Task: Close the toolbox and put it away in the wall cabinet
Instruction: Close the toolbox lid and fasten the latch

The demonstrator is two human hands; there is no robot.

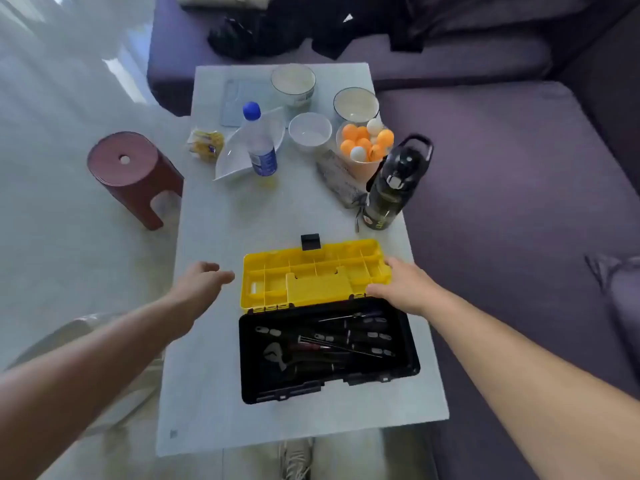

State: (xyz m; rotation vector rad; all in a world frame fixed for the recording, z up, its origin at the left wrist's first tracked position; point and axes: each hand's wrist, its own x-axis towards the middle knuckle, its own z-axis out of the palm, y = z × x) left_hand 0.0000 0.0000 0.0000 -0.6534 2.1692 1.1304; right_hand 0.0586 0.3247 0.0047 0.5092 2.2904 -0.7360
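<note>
Toolbox (327,351) open on bench (214,341); right hand (403,287) touches yellow lid (315,275) at 3 o'clock, left hand (204,284) open, empty, at 9.

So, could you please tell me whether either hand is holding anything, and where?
The right hand rests on the yellow lid at its right edge; whether it grips is unclear. The left hand holds nothing.

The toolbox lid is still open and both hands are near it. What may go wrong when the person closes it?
1. The screwdrivers lie loose and crossed in the black toolbox base; one sticking up might block the yellow compartmented lid.
2. The right hand rests at the lid's right edge by the hinge side; fingers might get pinched. The left hand is apart from it.
3. The dark water bottle stands just behind the lid and might be knocked.
</note>
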